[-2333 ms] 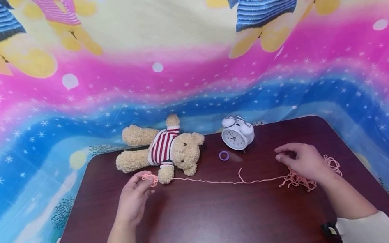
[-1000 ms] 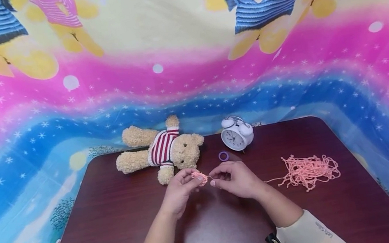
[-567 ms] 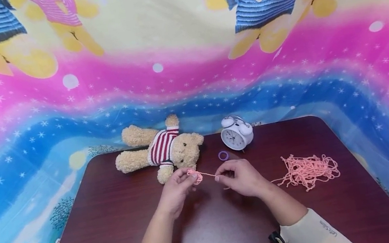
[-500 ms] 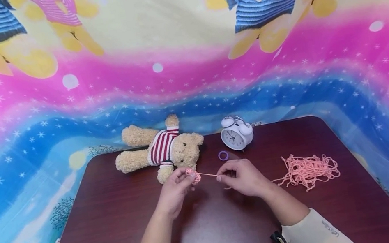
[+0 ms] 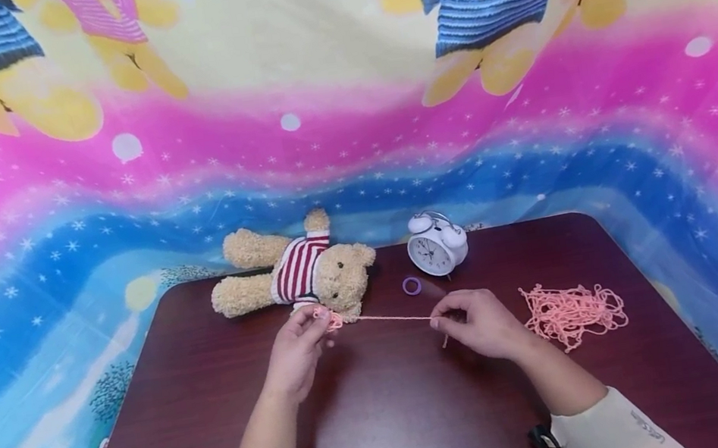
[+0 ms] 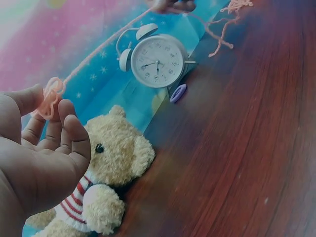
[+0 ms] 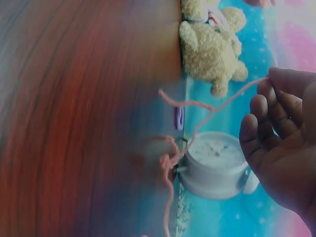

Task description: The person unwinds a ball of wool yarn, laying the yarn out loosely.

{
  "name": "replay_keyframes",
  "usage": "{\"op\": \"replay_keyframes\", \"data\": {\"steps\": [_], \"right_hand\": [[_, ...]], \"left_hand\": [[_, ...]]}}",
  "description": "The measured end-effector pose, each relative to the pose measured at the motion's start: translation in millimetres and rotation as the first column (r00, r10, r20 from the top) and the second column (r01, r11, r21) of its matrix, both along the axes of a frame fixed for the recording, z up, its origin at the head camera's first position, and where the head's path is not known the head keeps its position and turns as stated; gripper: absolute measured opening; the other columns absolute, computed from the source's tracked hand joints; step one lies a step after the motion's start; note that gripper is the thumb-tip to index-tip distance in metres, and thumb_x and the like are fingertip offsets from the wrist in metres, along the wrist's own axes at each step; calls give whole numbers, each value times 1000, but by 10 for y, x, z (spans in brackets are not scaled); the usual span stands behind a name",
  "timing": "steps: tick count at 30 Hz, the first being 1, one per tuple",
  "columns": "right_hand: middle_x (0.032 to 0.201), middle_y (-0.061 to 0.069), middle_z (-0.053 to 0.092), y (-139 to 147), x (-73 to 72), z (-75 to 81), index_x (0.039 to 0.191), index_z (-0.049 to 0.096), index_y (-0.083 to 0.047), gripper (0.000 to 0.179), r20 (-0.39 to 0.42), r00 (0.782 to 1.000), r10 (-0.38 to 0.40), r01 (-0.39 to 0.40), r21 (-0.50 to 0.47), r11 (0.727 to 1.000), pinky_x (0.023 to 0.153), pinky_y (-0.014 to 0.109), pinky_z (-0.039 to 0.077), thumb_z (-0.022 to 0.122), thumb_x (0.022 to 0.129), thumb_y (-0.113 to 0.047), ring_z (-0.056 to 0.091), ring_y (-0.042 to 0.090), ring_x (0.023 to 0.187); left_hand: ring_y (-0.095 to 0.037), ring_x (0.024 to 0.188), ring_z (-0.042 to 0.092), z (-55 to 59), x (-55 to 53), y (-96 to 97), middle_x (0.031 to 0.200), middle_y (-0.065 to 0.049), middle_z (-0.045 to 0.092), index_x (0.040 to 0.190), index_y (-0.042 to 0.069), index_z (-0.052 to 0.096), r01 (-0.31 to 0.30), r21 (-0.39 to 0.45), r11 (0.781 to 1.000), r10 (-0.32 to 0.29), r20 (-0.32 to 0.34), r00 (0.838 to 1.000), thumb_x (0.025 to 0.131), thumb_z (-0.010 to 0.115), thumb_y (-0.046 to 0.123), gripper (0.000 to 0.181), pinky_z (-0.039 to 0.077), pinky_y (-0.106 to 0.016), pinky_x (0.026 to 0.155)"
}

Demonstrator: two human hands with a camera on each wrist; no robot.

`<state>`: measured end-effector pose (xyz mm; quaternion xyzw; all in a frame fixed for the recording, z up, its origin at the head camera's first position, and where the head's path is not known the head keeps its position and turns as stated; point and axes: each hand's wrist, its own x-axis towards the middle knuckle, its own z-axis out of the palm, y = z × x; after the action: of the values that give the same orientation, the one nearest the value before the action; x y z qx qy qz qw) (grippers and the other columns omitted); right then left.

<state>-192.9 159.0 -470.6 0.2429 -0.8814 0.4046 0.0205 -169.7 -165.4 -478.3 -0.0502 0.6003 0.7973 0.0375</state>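
Observation:
My left hand pinches a small looped bundle of pink yarn between thumb and fingers, just in front of the teddy bear. From the bundle a strand runs taut to my right hand, which pinches it between thumb and forefinger. In the right wrist view a slack length of yarn hangs from those fingertips, with a short branching end and a knot. The rest of the yarn lies as a loose tangled pile on the table, right of my right hand.
The teddy bear in a striped shirt lies on its back at the back left. A white twin-bell alarm clock stands at the back, beside a purple ring. A printed curtain hangs behind the dark wooden table.
My right hand came from beside the pile to the bundle and pinched the strand. Since then it has moved right and my left hand left, drawing the strand longer between them.

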Motion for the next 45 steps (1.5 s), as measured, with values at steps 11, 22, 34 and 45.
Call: {"op": "replay_keyframes", "data": {"steps": [11, 22, 34, 45], "right_hand": [[90, -15, 69, 390, -21, 54, 97, 78, -22, 7, -14, 993, -119, 120, 99, 988, 70, 29, 53, 78, 95, -29, 62, 9, 76], [88, -12, 69, 749, 6, 61, 99, 78, -23, 5, -44, 985, -169, 173, 109, 979, 66, 27, 50, 77, 96, -26, 59, 9, 73], [81, -3, 71, 1253, 82, 132, 103, 77, -22, 13, -10, 963, -270, 268, 159, 950, 58, 28, 46, 73, 99, -34, 56, 11, 51], [91, -1, 74, 1605, 196, 155, 106, 77, -18, 14, -30, 954, -297, 297, 190, 936, 55, 27, 45, 73, 99, -29, 59, 10, 65]], "left_hand": [[-15, 84, 64, -57, 22, -234, 94, -4, 69, 117, -1, 62, -54, -18, 998, 54, 1, 999, 99, 68, 6, 20, 56, -28, 75], [-15, 84, 64, -94, 69, -474, 92, -1, 67, 110, 7, 63, -124, 21, 992, 124, 5, 992, 100, 67, 5, 11, 57, -26, 76], [-10, 84, 65, -76, 129, -813, 93, 1, 67, 109, 8, 63, -149, 42, 988, 150, -25, 988, 102, 67, 9, 8, 57, -22, 75], [-11, 85, 64, -38, 173, -956, 95, 3, 65, 107, 13, 64, -204, 68, 977, 205, -2, 979, 102, 66, 8, 8, 56, -22, 76]]}}
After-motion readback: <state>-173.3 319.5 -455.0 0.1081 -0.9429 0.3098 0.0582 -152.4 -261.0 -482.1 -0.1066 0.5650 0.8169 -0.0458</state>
